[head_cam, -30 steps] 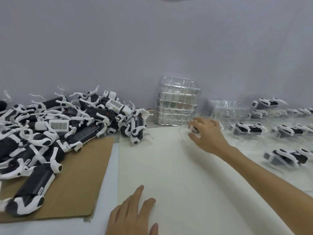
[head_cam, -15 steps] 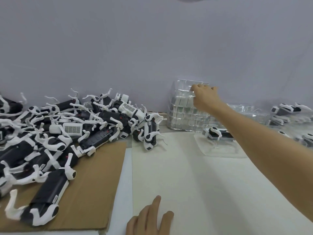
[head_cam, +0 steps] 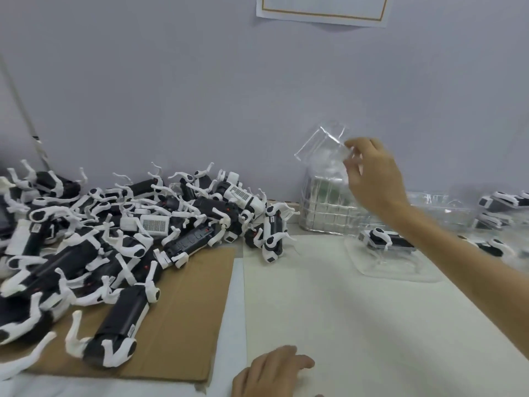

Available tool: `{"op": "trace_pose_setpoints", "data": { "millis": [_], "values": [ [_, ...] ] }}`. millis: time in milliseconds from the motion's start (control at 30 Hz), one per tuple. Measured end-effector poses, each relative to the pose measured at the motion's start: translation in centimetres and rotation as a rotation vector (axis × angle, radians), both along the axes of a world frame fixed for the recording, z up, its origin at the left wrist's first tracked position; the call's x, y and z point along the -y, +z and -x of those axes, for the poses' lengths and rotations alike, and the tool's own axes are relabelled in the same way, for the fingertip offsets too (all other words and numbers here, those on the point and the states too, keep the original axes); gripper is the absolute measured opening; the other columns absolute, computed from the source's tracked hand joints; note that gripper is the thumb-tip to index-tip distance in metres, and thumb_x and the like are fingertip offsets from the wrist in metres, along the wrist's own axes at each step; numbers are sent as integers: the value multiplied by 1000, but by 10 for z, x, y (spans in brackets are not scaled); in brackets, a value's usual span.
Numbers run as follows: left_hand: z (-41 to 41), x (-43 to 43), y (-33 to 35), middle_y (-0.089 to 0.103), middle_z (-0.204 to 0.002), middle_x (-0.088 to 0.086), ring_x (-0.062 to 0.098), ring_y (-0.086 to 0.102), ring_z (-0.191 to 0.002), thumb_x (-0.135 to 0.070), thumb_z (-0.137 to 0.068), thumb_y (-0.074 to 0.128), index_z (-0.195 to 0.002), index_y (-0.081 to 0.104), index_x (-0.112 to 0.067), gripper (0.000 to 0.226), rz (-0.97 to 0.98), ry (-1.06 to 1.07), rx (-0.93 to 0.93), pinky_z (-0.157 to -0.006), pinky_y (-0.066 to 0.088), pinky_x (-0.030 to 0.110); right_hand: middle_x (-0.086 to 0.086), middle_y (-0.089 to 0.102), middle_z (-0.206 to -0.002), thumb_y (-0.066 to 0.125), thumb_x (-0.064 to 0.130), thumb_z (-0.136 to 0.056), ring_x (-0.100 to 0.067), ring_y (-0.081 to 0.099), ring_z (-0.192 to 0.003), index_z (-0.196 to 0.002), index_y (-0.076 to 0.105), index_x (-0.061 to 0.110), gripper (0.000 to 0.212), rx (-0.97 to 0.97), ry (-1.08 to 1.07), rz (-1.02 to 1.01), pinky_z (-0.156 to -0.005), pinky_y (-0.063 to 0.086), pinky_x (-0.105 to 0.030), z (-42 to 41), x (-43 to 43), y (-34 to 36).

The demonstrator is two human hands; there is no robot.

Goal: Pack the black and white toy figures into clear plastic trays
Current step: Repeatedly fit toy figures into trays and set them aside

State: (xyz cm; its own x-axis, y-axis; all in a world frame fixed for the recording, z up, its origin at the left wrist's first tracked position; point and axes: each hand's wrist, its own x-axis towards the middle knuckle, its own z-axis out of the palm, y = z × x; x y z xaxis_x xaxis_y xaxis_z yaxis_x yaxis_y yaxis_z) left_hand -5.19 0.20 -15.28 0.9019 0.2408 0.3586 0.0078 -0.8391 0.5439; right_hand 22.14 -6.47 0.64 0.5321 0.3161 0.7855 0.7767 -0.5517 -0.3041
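Note:
My right hand (head_cam: 372, 179) is raised above the stack of clear plastic trays (head_cam: 326, 207) by the wall and pinches one clear tray (head_cam: 320, 146), tilted in the air. Below my forearm, one black and white toy figure (head_cam: 383, 239) sits in a clear tray (head_cam: 395, 267) on the white sheet. A big heap of black and white toy figures (head_cam: 114, 239) covers the left side, partly on brown cardboard (head_cam: 183, 316). My left hand (head_cam: 272, 373) rests flat on the sheet at the bottom edge, holding nothing.
More packed figures in trays (head_cam: 501, 222) line the right edge beside loose clear trays (head_cam: 440, 207). A grey wall stands right behind everything, with a paper notice (head_cam: 323, 8) at the top. The white sheet (head_cam: 329, 316) lies between my hands.
My right hand left the packed figure on the sheet, reached up to the tray stack and lifted one clear tray off its top. My left hand stayed put.

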Motion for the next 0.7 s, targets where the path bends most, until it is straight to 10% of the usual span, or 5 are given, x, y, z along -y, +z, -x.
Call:
{"op": "trace_pose_setpoints", "data": {
  "millis": [200, 467, 700],
  "values": [
    [15, -13, 20, 72, -103, -18, 8, 71, -86, -40, -70, 65, -113, 60, -27, 45, 1005, -67, 89, -77, 51, 19, 10, 62, -98, 64, 11, -93, 2, 58, -89, -117, 62, 23, 27, -61, 495, 21, -75, 42, -4, 127, 15, -55],
    [30, -34, 33, 60, -56, 5, 16, 58, -55, -39, -68, 71, -74, 75, -16, 24, 1112, 12, 516, -58, 50, 24, 10, 66, -98, 66, 17, -93, -16, 69, -86, -112, 65, 30, 23, -482, 722, -69, -62, 57, -31, 165, -5, -77],
    [31, -50, 34, 73, -80, 18, 24, 71, -69, -31, -76, 73, -96, 79, -23, 22, 1198, 37, 548, -62, 56, 24, 7, 65, -97, 67, 26, -91, -21, 73, -78, -109, 68, 35, 20, -722, 869, 24, -53, 56, -29, 163, -16, -66]
  ]
}}
